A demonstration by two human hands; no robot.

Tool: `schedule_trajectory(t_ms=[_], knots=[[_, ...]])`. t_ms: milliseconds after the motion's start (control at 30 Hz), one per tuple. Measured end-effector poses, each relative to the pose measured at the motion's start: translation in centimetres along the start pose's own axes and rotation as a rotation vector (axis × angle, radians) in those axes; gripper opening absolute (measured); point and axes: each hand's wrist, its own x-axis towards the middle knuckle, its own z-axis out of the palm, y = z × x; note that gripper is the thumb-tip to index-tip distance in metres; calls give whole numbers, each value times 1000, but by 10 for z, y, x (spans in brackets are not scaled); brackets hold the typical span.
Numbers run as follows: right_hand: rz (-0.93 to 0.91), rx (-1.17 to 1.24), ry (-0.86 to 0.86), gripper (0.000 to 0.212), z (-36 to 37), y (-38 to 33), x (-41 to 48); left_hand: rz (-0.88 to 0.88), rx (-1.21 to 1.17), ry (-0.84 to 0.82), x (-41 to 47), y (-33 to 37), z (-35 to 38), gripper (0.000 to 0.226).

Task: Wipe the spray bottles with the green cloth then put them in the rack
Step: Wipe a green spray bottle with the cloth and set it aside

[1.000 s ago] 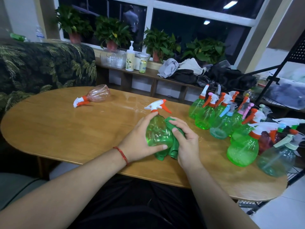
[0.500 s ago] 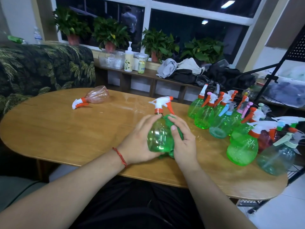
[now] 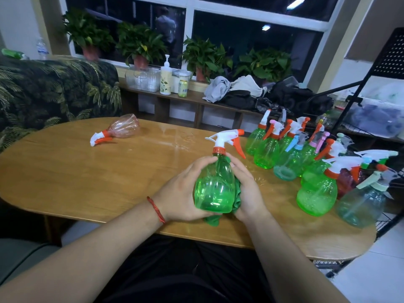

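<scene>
A green spray bottle (image 3: 215, 189) with a white and orange trigger head stands nearly upright between my hands over the wooden table (image 3: 87, 178). My left hand (image 3: 181, 193) grips its left side. My right hand (image 3: 248, 191) presses the green cloth (image 3: 237, 193) against its right side; most of the cloth is hidden behind the bottle, and one end hangs below. Several more spray bottles (image 3: 314, 171), mostly green, stand crowded at the table's right end. A clear pinkish spray bottle (image 3: 119, 130) lies on its side at the far left. The black wire rack (image 3: 391, 184) shows at the right edge.
A leaf-patterned sofa (image 3: 54, 92) stands behind the table on the left. A low wooden shelf (image 3: 196, 101) under the window carries containers, a pump bottle and piled clothes. Potted plants line the sill. A black perforated stand (image 3: 389, 62) rises at the right.
The bottle has been tipped from leaning left to nearly upright and turned in my hands. My right hand with the cloth has slid along its right side.
</scene>
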Motion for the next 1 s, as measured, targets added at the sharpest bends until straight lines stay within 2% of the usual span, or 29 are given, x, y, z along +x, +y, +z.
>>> schedule_trajectory(t_ms=[267, 367, 500, 567, 667, 767, 933, 1000], knots=[[-9, -55, -9, 36, 2, 4, -1, -34, 2, 70, 1, -7, 1, 118], [-36, -47, 10, 34, 0, 4, -2, -141, -33, 168, 2, -10, 2, 114], [-212, -146, 32, 34, 0, 14, 0, -290, -137, 282, 4, -20, 3, 109], [-241, -161, 28, 33, 1, 15, 1, -281, -201, 230, 2, -20, 0, 106], [-130, -57, 52, 34, 6, 9, 1, -220, -238, 78, 0, -6, -1, 108], [-94, 19, 41, 35, 9, 4, -3, -191, -252, 56, 3, 1, 5, 108], [-131, 37, 24, 36, 6, 6, -7, -288, -325, 194, 12, -3, 13, 104], [-230, -59, 10, 34, 4, 10, -5, -368, -332, 304, 17, -9, 14, 100]])
